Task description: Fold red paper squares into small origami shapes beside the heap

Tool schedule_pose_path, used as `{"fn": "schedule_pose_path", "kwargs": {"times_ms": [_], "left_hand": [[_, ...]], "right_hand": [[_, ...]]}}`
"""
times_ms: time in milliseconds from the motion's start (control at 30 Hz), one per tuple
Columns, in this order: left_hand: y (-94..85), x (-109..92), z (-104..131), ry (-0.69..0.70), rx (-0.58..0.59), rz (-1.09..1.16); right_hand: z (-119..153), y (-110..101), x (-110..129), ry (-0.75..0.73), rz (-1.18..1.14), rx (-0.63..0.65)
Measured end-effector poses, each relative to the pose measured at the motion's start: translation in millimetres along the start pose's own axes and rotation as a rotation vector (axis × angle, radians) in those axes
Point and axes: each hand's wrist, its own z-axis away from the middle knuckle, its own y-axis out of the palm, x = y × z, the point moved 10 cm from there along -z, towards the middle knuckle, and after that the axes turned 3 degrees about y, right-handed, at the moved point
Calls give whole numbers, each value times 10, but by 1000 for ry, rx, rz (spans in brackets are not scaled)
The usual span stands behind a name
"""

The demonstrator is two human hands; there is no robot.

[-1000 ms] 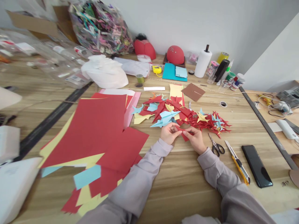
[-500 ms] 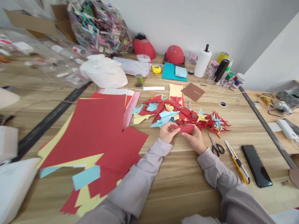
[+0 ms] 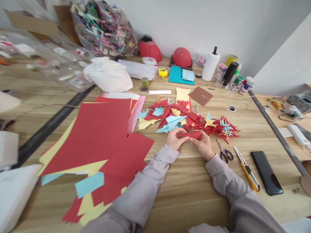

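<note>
Near the middle of the view, a small folded red paper [image 3: 194, 135] is pinched between both hands. My left hand [image 3: 174, 139] grips its left end, with thumb and fingers closed on it. On the right end, my right hand [image 3: 204, 145] is closed in the same way, and the two thumbs nearly meet at the paper's lower edge. Just beyond the hands lies a long pile of folded paper pieces [image 3: 167, 111], mostly red with some light blue and yellow. A light blue folded piece [image 3: 173, 122] lies right behind my left hand.
Large red sheets [image 3: 104, 129] with yellow and blue ones cover the left side. Scissors [image 3: 225, 153], a yellow cutter [image 3: 247, 170] and a black phone [image 3: 267, 173] lie right of my right hand. A white roll [image 3: 211, 66], bottles and a red dome [image 3: 182, 57] stand at the back.
The red paper has tilted slightly and looks narrower between the fingers. My left hand has shifted a little, its thumb now closer to my right thumb. The rest has stayed put.
</note>
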Motion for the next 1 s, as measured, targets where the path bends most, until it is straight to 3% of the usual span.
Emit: {"fn": "schedule_pose_path", "kwargs": {"times_ms": [500,800,1000], "left_hand": [[-62,-11,-15,54,-40,4],[20,-99,21,96,67,-68],[67,-126,29,93,97,-69]], "right_hand": [[1,64,15,31,-79,46],[-11,-43,56,-30,-68,-42],[-8,-42,65,-26,-93,-34]]}}
